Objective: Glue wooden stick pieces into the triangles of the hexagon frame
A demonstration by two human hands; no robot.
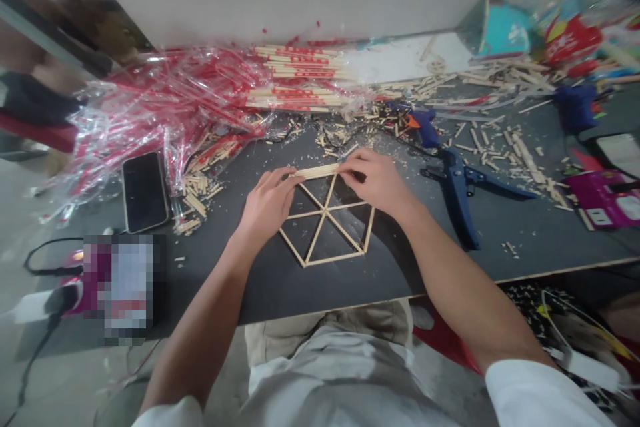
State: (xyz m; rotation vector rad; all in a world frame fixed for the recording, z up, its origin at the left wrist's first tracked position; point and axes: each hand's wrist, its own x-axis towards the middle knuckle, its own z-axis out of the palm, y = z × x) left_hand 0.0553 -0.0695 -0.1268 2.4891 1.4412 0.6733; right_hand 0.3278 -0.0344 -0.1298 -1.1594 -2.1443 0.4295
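A short row of pale wooden sticks point(316, 173) spans the gap between my two hands, over the far side of a hexagonal stick frame. My left hand point(271, 202) pinches its left end, and my right hand point(374, 179) closes on its right end. The hexagonal stick frame point(324, 210), with spokes crossing at its middle, lies on the dark table in front of me. My hands cover its left and right far corners. Whether the row is joined to the frame I cannot tell.
Wrapped chopsticks point(300, 73) and crumpled red plastic wrappers point(200, 80) lie at the back. A phone point(145, 191) is on the left. Blue cutters point(457, 180) and a blue glue gun point(425, 127) rest right, among cut stick pieces point(480, 140). A purple power strip point(607, 197) sits far right.
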